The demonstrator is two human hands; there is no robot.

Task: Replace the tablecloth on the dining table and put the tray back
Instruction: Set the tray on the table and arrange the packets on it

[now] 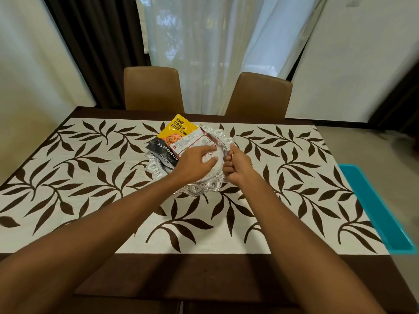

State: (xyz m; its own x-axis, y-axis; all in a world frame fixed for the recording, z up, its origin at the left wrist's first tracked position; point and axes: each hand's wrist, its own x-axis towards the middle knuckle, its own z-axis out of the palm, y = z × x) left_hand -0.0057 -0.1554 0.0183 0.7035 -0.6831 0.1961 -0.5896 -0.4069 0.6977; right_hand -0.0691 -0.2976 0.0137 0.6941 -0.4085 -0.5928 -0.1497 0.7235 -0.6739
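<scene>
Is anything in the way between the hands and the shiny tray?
Nothing visible. Both hands are already at the glass tray on the leaf-patterned tablecloth. The left hand reaches over it beside the almond packet; the right hand is fisted at its right rim.

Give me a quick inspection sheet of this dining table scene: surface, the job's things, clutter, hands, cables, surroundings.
Surface: leaf-patterned tablecloth lies flat over the table.
Job's things: clear glass tray sits mid-table, holding an almonds packet and a white sachet.
Clutter: turquoise strip at the table's right edge.
Hands: left hand spread over the tray; right hand closed in a fist at the tray's rim, grasp unclear.
Cables: nothing seen.
Surroundings: two brown chairs, sheer curtains behind.
</scene>
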